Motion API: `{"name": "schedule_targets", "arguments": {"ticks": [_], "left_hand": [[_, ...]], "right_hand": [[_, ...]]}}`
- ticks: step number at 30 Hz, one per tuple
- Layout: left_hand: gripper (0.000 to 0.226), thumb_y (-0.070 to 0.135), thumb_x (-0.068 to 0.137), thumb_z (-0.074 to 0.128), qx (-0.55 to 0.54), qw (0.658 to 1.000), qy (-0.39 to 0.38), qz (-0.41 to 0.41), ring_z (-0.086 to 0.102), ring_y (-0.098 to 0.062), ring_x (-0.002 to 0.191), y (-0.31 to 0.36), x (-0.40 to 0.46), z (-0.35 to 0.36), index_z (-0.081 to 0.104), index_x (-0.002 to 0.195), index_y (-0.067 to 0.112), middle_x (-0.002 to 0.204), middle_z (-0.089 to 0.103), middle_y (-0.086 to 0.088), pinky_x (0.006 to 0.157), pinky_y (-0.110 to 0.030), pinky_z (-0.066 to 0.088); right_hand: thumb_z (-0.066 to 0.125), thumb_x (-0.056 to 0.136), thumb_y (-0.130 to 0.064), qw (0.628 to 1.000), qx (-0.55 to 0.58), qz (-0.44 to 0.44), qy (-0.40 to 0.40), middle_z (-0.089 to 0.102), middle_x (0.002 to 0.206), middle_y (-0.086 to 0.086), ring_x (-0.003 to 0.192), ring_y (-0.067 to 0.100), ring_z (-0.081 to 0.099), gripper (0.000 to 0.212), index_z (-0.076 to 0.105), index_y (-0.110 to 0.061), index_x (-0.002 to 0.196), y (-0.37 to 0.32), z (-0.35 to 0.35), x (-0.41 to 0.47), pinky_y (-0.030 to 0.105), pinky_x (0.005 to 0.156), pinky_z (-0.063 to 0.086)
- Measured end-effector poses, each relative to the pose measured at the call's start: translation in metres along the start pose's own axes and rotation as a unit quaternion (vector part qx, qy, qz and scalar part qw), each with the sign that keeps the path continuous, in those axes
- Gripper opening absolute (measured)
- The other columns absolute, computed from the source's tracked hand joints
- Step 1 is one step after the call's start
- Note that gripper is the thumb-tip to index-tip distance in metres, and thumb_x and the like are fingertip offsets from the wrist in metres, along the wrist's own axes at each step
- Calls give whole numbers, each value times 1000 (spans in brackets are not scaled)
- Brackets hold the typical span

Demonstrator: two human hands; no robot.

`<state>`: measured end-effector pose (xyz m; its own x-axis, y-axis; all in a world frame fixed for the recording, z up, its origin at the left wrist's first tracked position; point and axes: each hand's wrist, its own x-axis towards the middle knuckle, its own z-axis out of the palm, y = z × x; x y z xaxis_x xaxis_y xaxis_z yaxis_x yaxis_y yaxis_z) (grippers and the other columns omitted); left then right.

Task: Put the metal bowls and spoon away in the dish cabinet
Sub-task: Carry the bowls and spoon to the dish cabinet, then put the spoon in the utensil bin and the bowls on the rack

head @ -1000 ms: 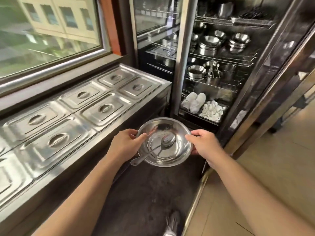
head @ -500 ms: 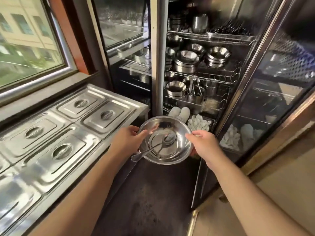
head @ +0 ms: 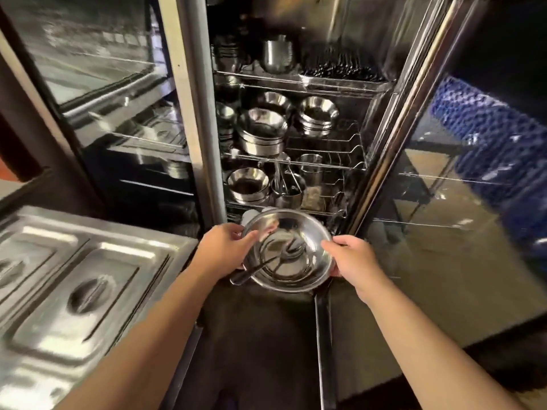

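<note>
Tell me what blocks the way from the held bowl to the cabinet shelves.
Nothing visible: the cabinet door stands open, and the bowl with the spoon, held by left hand and right hand, faces its shelves directly.

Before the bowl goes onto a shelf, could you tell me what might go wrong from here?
1. The spoon lies loose in the metal bowl, its handle overhanging the rim beside the left hand; tilting the bowl could let it slide out.
2. The wire shelves are crowded with stacked bowls; pushing the wide bowl in might knock a stack.
3. The left hand and right hand both hold the rim, so neither is free to steady the spoon or clear space.
</note>
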<state>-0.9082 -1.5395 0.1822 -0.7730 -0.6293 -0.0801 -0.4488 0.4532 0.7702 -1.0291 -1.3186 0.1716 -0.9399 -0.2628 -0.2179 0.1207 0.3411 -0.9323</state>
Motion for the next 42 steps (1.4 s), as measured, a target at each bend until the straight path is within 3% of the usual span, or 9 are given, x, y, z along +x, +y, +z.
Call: {"name": "schedule_targets", "arguments": {"ticks": [5, 11, 17, 20, 23, 33, 36, 39, 42], "left_hand": [[39, 57, 80, 65, -4, 997, -52, 50, 72, -20, 80, 18, 89, -11, 75, 97, 23, 80, 75, 4, 75, -38, 60], [31, 59, 83, 62, 41, 990, -74, 109, 69, -10, 66, 45, 177, -15, 59, 68, 31, 63, 63, 16, 64, -26, 54], [37, 54, 85, 57, 42, 984, -119, 128, 71, -14, 61, 63, 239, 3, 71, 83, 19, 66, 73, 2, 65, -34, 60], [36, 53, 85, 59, 30, 984, -133, 112, 73, -16, 64, 73, 271, 18, 66, 87, 18, 70, 74, 1, 68, -37, 61], [45, 52, 86, 60, 17, 984, -140, 107, 73, -21, 68, 86, 300, 35, 71, 88, 8, 72, 75, -5, 71, -44, 61], [42, 65, 80, 61, 14, 988, -133, 83, 73, -16, 61, 140, 391, 98, 48, 66, 27, 76, 75, -2, 64, -37, 60], [40, 64, 84, 59, 32, 989, -122, 78, 73, -16, 64, 151, 414, 118, 44, 64, 32, 78, 74, -1, 69, -38, 61], [44, 68, 86, 51, 66, 986, -126, 83, 65, 1, 49, 161, 432, 135, 52, 72, 27, 64, 68, 6, 50, -20, 52], [43, 64, 88, 51, 73, 986, -133, 74, 69, -10, 57, 165, 446, 152, 56, 76, 23, 64, 67, 5, 50, -21, 48]], "right_hand": [[74, 92, -22, 998, 21, 16, 54, 72, 81, -2, 51, 6, 71, 15, 63, -27, 85, -31, 18, 51, 21, 44, 54], [71, 95, -20, 994, 18, 39, 105, 76, 89, 9, 72, 26, 76, 6, 69, -15, 97, -67, 29, 102, 40, 66, 65], [70, 96, -17, 989, 29, 59, 130, 77, 92, 9, 70, 19, 76, 13, 69, -10, 106, -80, 23, 162, 26, 51, 60], [71, 94, -18, 988, 18, 66, 142, 78, 75, 4, 60, 14, 76, 13, 75, -6, 96, -82, 18, 199, 26, 51, 60], [71, 93, -24, 988, 16, 77, 136, 78, 93, 11, 71, 21, 78, 28, 73, -6, 115, -84, 12, 238, 34, 59, 64], [65, 88, -41, 985, -62, 64, 149, 76, 87, 6, 83, 25, 73, 24, 75, -19, 90, -105, -17, 363, 51, 84, 61], [61, 91, -36, 982, -87, 69, 154, 72, 84, 11, 70, 20, 65, 29, 72, -10, 88, -105, -23, 394, 41, 73, 58], [57, 91, -33, 980, -119, 72, 143, 66, 72, 2, 66, 19, 60, 30, 66, -7, 79, -106, -26, 419, 28, 58, 46], [57, 90, -37, 977, -142, 86, 136, 70, 97, 11, 79, 23, 64, 37, 71, -5, 103, -106, -31, 439, 29, 63, 45]]}}
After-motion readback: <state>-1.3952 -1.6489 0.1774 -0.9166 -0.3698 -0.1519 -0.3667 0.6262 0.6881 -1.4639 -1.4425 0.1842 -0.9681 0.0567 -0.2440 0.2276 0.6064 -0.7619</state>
